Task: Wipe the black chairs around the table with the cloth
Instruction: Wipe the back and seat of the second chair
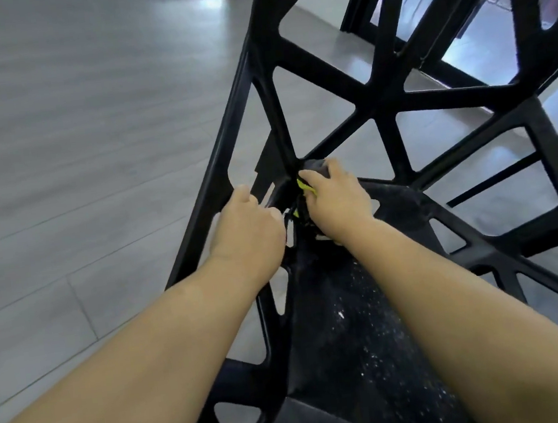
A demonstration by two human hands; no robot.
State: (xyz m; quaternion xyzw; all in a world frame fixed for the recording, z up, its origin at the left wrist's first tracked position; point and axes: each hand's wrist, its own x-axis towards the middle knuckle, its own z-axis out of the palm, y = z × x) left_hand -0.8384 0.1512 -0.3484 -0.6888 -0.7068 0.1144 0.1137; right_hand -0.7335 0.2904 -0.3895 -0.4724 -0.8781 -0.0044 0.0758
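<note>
under the right hand [334, 198], at the joint where backrest meets seat, sits the yellow-green and grey cloth [305, 186]. the fingers curl over it and press it against the black plastic lattice chair [376, 104], so only a bright strip and a grey fold past the fingertips show. just left of that grip, the left hand [247, 221] is closed like a fist around the chair's side rail, its knuckles close beside the cloth hand (a narrow gap of black frame shows between them). both bare forearms reach in from the near edge towards this one spot. above the grip the backrest rises as an open web of thick struts meeting in a hub, tilted away and to the right. below the wrists, towards the person, the solid black seat panel [351, 324] stretches back, flecked all over with pale dust specks. left of the left hand, and through the gaps between the struts, lies a grey wood-plank floor [57, 148] with a soft patch of reflected light far up. beyond the backrest, well apart from both hands, a second black frame [357, 0] stands on the floor; whether it is another chair or a table leg i cannot tell.
</note>
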